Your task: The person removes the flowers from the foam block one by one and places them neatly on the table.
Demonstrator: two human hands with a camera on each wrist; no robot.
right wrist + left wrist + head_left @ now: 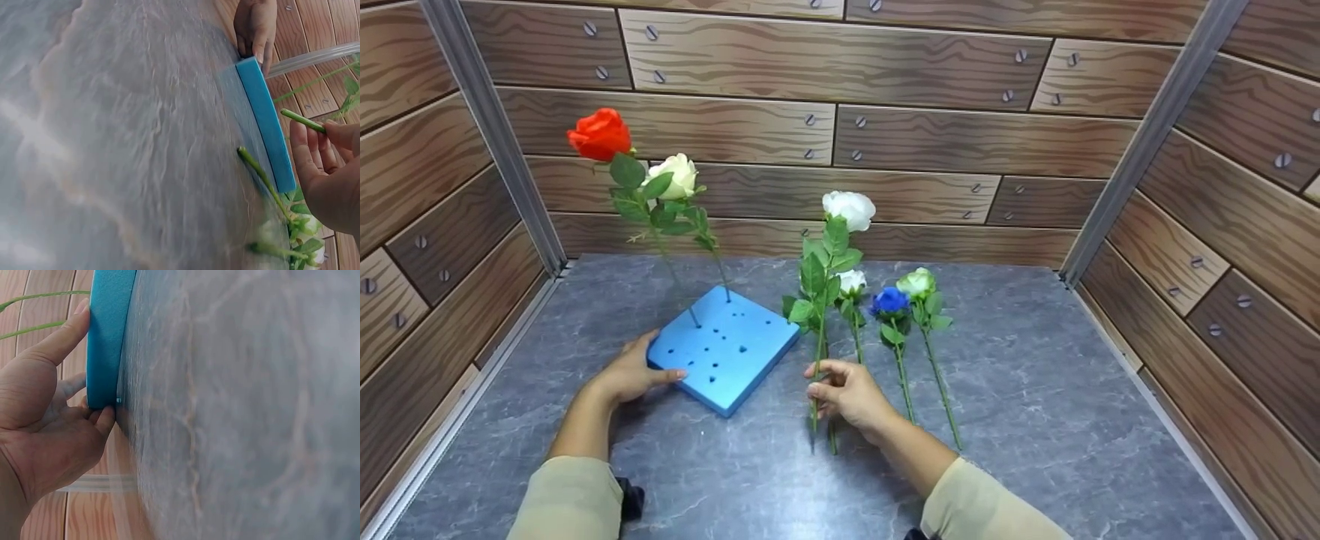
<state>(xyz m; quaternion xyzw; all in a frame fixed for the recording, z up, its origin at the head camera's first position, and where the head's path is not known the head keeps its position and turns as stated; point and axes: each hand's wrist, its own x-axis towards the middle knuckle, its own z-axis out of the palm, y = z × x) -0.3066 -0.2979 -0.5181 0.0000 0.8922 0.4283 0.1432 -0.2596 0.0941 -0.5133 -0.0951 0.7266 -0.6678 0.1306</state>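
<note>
A blue block with holes in its top (765, 352) lies flat on the table. My left hand (631, 373) holds its left corner, thumb on the upper face and fingers along the side. Upright in the block stand a red rose (601, 135) and a cream rose (675, 177). To the right of the block, my right hand (851, 396) pinches the stem of a white rose (849, 210) between thumb and fingers. The right wrist view shows the cut lower end of that stem (302, 120) jutting past the fingertips, in the air.
Right of the block lie a smaller white rose (852, 282), a blue rose (891, 300) and a pale green rose (917, 283), stems toward me. Wood-patterned walls (735, 56) with metal corner posts (1140, 142) enclose the grey marbled table (1035, 420) at the back and sides.
</note>
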